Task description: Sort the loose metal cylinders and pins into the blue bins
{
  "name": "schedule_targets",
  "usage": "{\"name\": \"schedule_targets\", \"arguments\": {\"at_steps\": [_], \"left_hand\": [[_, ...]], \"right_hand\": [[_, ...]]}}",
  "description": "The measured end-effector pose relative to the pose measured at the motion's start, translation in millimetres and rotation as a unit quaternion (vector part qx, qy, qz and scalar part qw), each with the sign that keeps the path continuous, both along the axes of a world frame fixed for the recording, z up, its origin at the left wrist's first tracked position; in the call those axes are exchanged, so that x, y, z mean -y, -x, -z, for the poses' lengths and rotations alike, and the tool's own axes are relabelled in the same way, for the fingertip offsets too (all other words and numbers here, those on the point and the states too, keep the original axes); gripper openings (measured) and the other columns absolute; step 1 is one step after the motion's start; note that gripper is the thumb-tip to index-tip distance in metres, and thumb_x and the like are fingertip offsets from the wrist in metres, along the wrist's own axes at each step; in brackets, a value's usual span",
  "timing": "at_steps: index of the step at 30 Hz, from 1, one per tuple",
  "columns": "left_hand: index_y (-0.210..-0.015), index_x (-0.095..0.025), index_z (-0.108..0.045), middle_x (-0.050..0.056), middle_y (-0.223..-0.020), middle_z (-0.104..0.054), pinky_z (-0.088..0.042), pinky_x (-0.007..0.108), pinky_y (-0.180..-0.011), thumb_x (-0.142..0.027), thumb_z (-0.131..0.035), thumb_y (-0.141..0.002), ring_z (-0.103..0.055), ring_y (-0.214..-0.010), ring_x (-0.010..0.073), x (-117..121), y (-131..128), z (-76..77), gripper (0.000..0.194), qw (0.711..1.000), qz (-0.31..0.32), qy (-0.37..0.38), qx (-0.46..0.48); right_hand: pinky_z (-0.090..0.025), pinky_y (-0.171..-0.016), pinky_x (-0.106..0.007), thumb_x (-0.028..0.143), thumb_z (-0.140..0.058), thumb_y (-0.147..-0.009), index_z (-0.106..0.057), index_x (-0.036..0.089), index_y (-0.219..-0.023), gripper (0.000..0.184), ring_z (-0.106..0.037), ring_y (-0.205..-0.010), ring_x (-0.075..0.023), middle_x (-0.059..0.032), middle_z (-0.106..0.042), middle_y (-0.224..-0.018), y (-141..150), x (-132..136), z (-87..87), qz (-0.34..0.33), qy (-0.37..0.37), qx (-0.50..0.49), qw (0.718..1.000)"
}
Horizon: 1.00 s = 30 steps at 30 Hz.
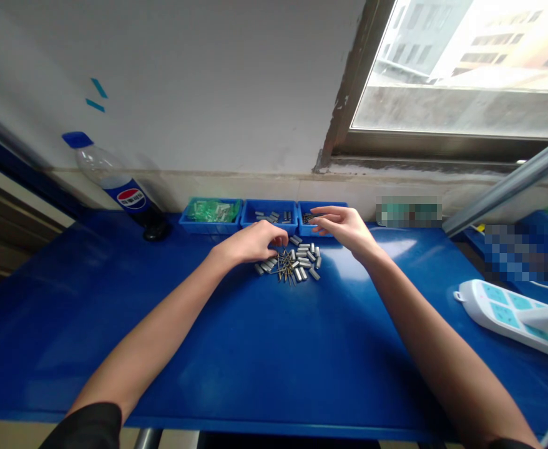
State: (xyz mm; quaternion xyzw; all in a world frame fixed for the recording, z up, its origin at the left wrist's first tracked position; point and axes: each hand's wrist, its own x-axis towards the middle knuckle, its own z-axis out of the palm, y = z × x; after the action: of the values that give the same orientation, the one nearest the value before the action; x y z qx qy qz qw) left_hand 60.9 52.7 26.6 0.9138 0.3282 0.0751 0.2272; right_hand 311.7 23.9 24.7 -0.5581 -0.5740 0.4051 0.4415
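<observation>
My left hand (258,242) is at the left side of a small pile on the table, its fingers curled and thumb close to the index finger; whatever they grip is hidden. The pile has thin brass-coloured screws (285,267) in the middle and short silver metal cylinders (304,255) mostly to their right, with a few more beside the left thumb. My right hand (346,229) hovers at the right-hand blue bin (323,204), fingers stretched leftward and apart from the thumb. Small dark screws (308,218) show in that bin near the fingertips.
The middle blue bin (269,226) holds silver cylinders; the left blue bin (211,227) holds a green plastic bag (211,211). A cola bottle (131,194) stands at the back left. On the right are a white power strip (503,312) and a slanted metal bar (508,184).
</observation>
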Motion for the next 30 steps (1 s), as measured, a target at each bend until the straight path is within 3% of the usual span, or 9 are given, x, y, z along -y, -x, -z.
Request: {"name": "schedule_targets", "arguments": {"at_steps": [7, 16, 21, 27, 30], "left_hand": [[-0.091, -0.018, -0.075, 0.004, -0.085, -0.076, -0.045, 0.025, -0.068, -0.001, -0.064, -0.074, -0.068, -0.076, 0.0173, -2, -7, 14.1, 0.027, 0.999, 0.022, -0.017, -0.027], [-0.092, -0.016, -0.076, 0.005, -0.084, -0.073, -0.044, 0.025, -0.067, 0.000, -0.060, -0.074, -0.065, -0.076, 0.0176, -4, -6, 19.2, 0.029, 0.997, 0.046, -0.059, -0.020], [-0.093, -0.015, -0.077, 0.007, -0.090, -0.076, -0.048, 0.026, -0.072, -0.002, -0.062, -0.080, -0.068, -0.079, 0.0176, -3, -4, 8.4, 0.025, 0.997, 0.032, -0.063, 0.026], [-0.105, -0.018, -0.079, 0.006, -0.095, -0.078, -0.053, 0.027, -0.080, -0.010, -0.064, -0.086, -0.072, -0.085, 0.0167, 6, -5, -13.7, 0.026, 0.983, -0.013, -0.080, 0.162], [-0.099, -0.018, -0.079, 0.004, -0.092, -0.079, -0.055, 0.026, -0.080, -0.013, -0.065, -0.087, -0.072, -0.082, 0.0157, 10, -8, -18.8, 0.019, 0.976, -0.030, -0.072, 0.202]], "right_hand": [[-0.057, -0.067, -0.029, 0.027, -0.072, -0.079, -0.077, 0.017, -0.103, 0.026, -0.075, -0.078, -0.0198, -0.0088, -0.082, -0.092, 0, 1, -2.3, -0.020, 0.014, 0.003, 1.000], [-0.055, -0.069, -0.030, 0.028, -0.071, -0.079, -0.076, 0.017, -0.101, 0.025, -0.077, -0.079, -0.0215, -0.0088, -0.082, -0.090, 1, 2, 0.3, -0.050, 0.020, 0.021, 0.998], [-0.055, -0.068, -0.031, 0.029, -0.071, -0.079, -0.076, 0.016, -0.100, 0.025, -0.076, -0.078, -0.0211, -0.0091, -0.081, -0.088, 1, 4, -1.3, -0.061, 0.022, 0.028, 0.997], [-0.055, -0.066, -0.029, 0.034, -0.073, -0.082, -0.078, 0.017, -0.099, 0.025, -0.073, -0.074, -0.0198, -0.0084, -0.081, -0.085, 0, 4, 1.9, -0.108, 0.027, 0.050, 0.992], [-0.057, -0.068, -0.029, 0.035, -0.075, -0.083, -0.079, 0.018, -0.102, 0.025, -0.075, -0.077, -0.0204, -0.0075, -0.081, -0.088, -1, 3, 4.1, -0.136, 0.031, 0.055, 0.989]]}}
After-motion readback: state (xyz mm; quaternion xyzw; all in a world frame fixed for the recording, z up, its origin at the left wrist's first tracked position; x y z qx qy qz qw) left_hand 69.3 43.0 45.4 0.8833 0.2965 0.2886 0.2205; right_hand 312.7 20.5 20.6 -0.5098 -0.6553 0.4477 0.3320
